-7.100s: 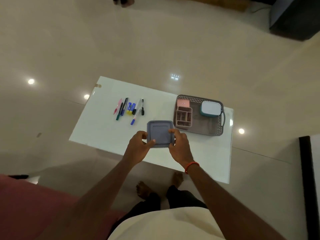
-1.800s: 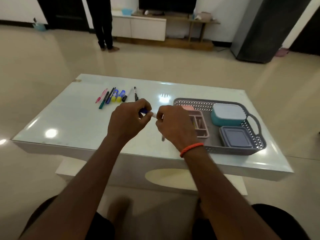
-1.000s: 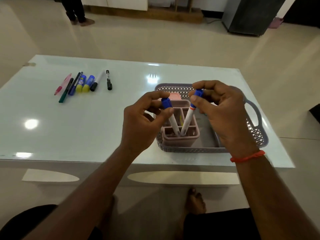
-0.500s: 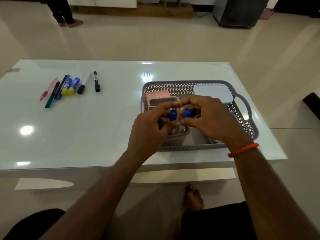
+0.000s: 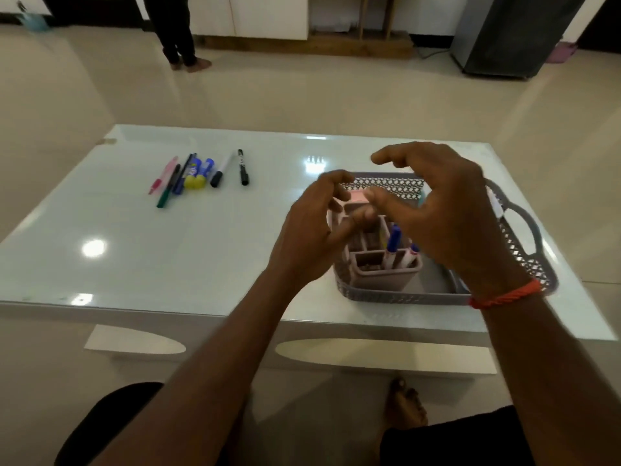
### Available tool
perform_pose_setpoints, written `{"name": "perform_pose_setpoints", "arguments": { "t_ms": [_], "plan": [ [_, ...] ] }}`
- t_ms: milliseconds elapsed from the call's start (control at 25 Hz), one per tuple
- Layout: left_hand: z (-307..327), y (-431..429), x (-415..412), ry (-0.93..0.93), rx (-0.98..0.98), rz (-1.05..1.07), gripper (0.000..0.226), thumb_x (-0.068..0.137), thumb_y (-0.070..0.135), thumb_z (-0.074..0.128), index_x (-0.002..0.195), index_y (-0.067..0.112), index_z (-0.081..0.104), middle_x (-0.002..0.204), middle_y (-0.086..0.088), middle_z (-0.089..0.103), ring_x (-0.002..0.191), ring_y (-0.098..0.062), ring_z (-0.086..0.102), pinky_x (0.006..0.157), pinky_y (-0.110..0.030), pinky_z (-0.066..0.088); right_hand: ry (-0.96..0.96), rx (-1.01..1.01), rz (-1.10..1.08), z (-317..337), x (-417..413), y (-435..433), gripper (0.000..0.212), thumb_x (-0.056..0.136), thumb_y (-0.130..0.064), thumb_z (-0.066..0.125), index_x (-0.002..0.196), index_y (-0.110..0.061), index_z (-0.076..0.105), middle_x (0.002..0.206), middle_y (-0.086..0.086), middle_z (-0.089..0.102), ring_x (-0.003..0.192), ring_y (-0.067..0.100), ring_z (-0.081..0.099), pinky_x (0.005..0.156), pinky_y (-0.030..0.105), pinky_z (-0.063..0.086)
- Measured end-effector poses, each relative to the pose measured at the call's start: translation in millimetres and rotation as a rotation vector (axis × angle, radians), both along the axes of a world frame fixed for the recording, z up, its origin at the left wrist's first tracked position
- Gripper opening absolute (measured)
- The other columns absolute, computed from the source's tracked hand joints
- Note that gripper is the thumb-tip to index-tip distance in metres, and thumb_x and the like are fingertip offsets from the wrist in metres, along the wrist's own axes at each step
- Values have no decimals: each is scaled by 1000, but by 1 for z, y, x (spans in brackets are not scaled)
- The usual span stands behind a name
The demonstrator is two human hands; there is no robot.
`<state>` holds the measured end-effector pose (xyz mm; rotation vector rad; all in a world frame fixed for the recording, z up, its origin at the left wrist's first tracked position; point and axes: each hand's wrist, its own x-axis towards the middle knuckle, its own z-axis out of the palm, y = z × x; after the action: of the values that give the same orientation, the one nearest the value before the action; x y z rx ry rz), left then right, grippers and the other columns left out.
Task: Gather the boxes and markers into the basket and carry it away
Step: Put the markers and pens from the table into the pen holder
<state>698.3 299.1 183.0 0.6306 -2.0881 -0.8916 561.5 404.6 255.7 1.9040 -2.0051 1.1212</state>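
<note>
– Honestly, what's the risk here? Both hands hang over the grey basket (image 5: 403,295) at the counter's (image 5: 168,257) 3 o'clock end. The left hand (image 5: 312,230) is loosely curled and the right hand (image 5: 437,210) is spread wide, neither holding anything. Two blue-capped markers (image 5: 393,242) stand in the pink organizer (image 5: 383,275) inside it.

– Those two lean right under the right palm, so a careless sweep toward 10 o'clock, where the loose markers (image 5: 198,173) lie, could clip a cap and tip the organizer. Glossy top too, so round pens may roll if grabbed in a bunch. Can't see the boxes, the right hand hides them.
</note>
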Motion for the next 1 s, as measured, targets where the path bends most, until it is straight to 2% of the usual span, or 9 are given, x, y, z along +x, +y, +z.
{"name": "perform_pose_setpoints", "arguments": {
  "t_ms": [120, 200, 320, 400, 520, 640, 760, 880, 1000],
  "plan": [
    [-3, -38, 37, -7, -28, 87, 43, 89, 51, 55, 118, 20, 57, 104, 6, 66, 92, -11, 63, 77, -24, 50, -19, 31, 105, -8, 55, -38, 24, 86, -38, 66, 102, -22, 71, 96, -5, 73, 89, 12, 63, 86, 30, 48],
    [-17, -65, 62, -163, -35, 194, 43, 85, 50, 54, 115, 21, 59, 111, 4, 66, 101, -16, 61, 86, -37, 52, -56, 119, 105, -29, 86, -68, 19, 86, -38, 66, 98, -24, 72, 89, -8, 72, 82, 9, 62, 84, 30, 49],
    [-43, -106, 90, -445, 30, 376, 50, 85, 48, 66, 129, 26, 55, 134, 0, 55, 123, -24, 50, 100, -48, 46, -411, 210, -1, -74, 118, -109, 18, 88, -27, 67, 106, -24, 69, 103, -5, 69, 93, 10, 62, 87, 29, 52],
    [-56, -137, 101, -530, 109, 417, 61, 85, 52, 68, 137, 27, 49, 146, -1, 45, 133, -26, 41, 107, -46, 39, -518, 379, -41, -106, 131, -139, 30, 91, -26, 63, 121, -24, 59, 125, 0, 62, 115, 19, 57, 99, 33, 47],
    [-74, -175, 102, -594, 114, 415, 71, 86, 54, 66, 146, 27, 40, 159, -3, 28, 140, -30, 34, 110, -46, 34, -180, 635, -105, -139, 137, -185, 56, 95, -24, 53, 147, -24, 33, 159, 10, 22, 139, 34, 30, 111, 42, 33],
    [-94, -192, 96, -658, 73, 470, 72, 92, 46, 61, 153, 28, 29, 164, -1, 18, 139, -29, 35, 102, -44, 42, 30, 654, -93, -142, 137, -230, 69, 93, -19, 49, 154, -27, 18, 164, 9, -1, 136, 37, 29, 103, 46, 41],
    [-102, -206, 95, -736, -51, 528, 73, 96, 42, 56, 156, 28, 17, 164, 2, 18, 131, -26, 45, 88, -39, 50, 75, 766, -19, -137, 125, -271, 80, 89, -24, 51, 154, -35, 5, 162, -1, -20, 133, 37, 27, 90, 42, 43],
    [-100, -209, 95, -817, -60, 483, 72, 99, 44, 50, 157, 30, 11, 165, 2, 15, 126, -28, 48, 83, -39, 48, 104, 901, 38, -128, 107, -294, 88, 83, -29, 56, 154, -33, 5, 163, -4, -19, 142, 36, 17, 97, 43, 40],
    [-95, -208, 91, -899, -59, 469, 65, 100, 49, 45, 156, 30, 19, 164, 4, 15, 125, -26, 47, 80, -37, 45, 211, 1011, 74, -126, 97, -298, 78, 85, -33, 58, 152, -24, 19, 164, -2, -5, 144, 33, 10, 106, 46, 35]
  ]
}}
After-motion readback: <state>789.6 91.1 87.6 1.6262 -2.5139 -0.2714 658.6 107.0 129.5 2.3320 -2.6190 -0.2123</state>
